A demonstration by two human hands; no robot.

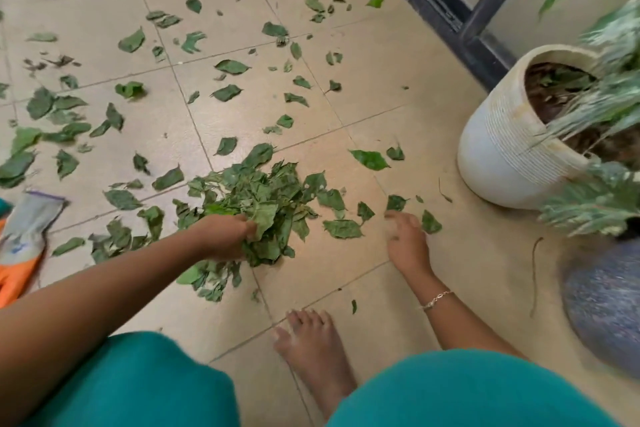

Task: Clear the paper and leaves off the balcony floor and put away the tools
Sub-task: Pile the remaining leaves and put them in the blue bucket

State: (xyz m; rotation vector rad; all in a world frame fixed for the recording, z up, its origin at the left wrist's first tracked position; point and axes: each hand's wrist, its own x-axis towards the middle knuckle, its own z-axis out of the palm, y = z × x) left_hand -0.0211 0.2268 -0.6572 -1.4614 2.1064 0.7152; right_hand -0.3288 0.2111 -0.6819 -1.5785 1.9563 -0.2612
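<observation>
A heap of green leaves (263, 191) lies on the beige tiled balcony floor (450, 270) in the middle of the view. My left hand (221, 236) grips a bunch of leaves at the heap's near edge. My right hand (407, 239) rests low over the floor to the right, fingers loosely bent beside two loose leaves (431, 222), holding nothing. Several more leaves (228, 66) are scattered across the tiles toward the back and left. No paper is visible.
A white ribbed plant pot (498, 146) stands at the right, with a grey-blue pot (602, 291) nearer. A dark railing frame (446, 7) runs along the back right. A grey and orange glove (24, 236) lies at the left edge. My bare foot (311, 347) is below.
</observation>
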